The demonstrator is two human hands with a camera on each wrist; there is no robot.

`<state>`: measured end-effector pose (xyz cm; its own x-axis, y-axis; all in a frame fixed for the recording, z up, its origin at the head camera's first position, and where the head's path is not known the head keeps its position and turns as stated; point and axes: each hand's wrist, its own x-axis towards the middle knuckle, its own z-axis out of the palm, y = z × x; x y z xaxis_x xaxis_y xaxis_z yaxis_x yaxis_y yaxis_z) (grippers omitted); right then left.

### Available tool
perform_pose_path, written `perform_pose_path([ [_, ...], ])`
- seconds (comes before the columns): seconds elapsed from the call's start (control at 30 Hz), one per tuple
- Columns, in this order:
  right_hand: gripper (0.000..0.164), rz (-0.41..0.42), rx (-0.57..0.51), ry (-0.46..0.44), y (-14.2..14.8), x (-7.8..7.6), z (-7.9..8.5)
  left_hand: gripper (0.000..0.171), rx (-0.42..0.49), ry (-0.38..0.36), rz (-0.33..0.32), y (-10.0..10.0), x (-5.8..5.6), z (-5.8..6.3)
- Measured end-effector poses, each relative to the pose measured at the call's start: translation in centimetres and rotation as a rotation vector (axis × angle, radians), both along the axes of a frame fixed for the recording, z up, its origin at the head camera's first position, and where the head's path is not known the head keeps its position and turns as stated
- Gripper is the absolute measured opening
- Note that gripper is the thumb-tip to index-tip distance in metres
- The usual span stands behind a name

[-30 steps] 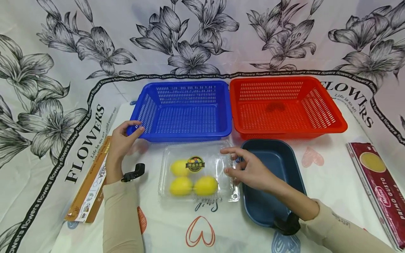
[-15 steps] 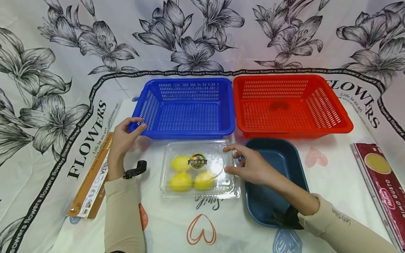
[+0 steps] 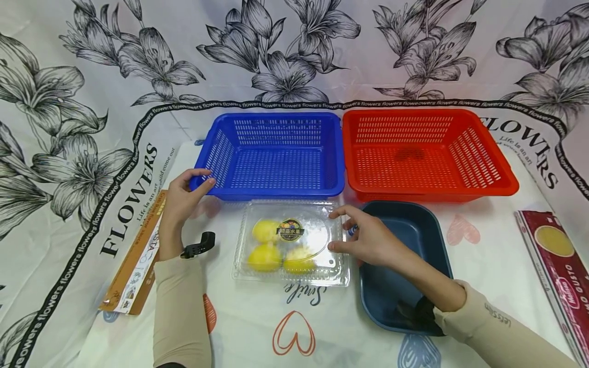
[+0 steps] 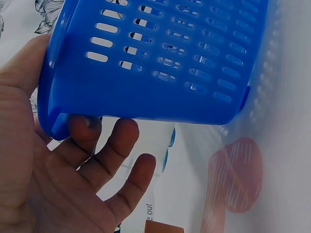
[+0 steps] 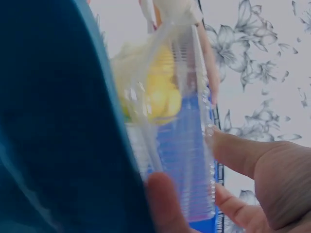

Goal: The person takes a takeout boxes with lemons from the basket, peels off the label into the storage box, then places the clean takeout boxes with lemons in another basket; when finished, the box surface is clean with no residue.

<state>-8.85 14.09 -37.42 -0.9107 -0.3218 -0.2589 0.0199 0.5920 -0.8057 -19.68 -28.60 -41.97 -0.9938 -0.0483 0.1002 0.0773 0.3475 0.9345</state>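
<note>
On white cloth [image 3: 230, 327], a blue plastic basket [image 3: 276, 192] is pinched by the left hand [image 3: 180, 200]. Over a clear box [image 3: 314, 222], the right hand [image 3: 368, 237] is spread, unclasped.

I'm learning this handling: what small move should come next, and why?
Perhaps curl the right hand onto the right edge of the clear box: its fingers are spread there without an evident grip, while the left hand holds the blue basket.
</note>
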Motion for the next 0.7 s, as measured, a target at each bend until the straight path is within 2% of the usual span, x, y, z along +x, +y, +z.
perform_pose_path([
  [0.23,0.059,0.049,0.055,0.014,0.17,-0.12,0.43,0.044,-0.004,-0.002,0.001,0.18,0.26,0.27],
  [0.43,0.058,0.079,0.077,0.092,0.39,0.02,0.59,0.044,-0.012,-0.017,0.021,0.15,0.21,0.28],
  [0.6,0.059,0.054,0.093,0.147,0.61,0.14,0.59,0.045,-0.016,-0.024,0.012,0.22,0.2,0.45],
  [0.7,0.057,0.026,0.077,0.184,0.82,0.18,0.66,0.047,-0.073,-0.033,0.001,0.3,0.35,0.75],
])
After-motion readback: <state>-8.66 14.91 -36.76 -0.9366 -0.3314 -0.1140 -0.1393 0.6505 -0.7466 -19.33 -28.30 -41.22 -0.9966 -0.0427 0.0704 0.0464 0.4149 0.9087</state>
